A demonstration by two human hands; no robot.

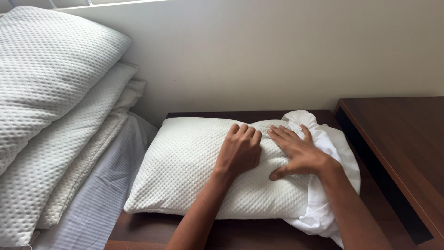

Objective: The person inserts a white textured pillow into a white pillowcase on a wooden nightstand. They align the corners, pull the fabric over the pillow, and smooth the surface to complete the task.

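Pillow (194, 171) with the bumpy knit cover is lying flat on the dark wood desk (240, 234), and the white pillowcase (330, 148) is only bunched around its right end so far. From the head camera, I'd say I'm barely started: the case covers maybe the last bit at the 3 o'clock end, all scrunched up in folds, and most of the pillow toward 9 o'clock is bare. Whether the case is going on or coming off, I honestly can't tell from one look.

My left hand (239, 152) sits on top of the pillow near the middle, fingers curled into a loose fist, pressing down and not really gripping anything I can see. My right hand (298, 155) is just beside it at about 3 o'clock, spread flat with fingers open, palm resting where the pillow meets the bunched edge of the case. It's touching fabric, not pinching it. The two hands are nearly touching each other.

Over at 9 to 10 o'clock there's a stack of more pillows (51, 106) on the bed, sitting on a striped sheet (108, 190). At 3 o'clock a raised wooden ledge (397, 134) runs beside the desk.
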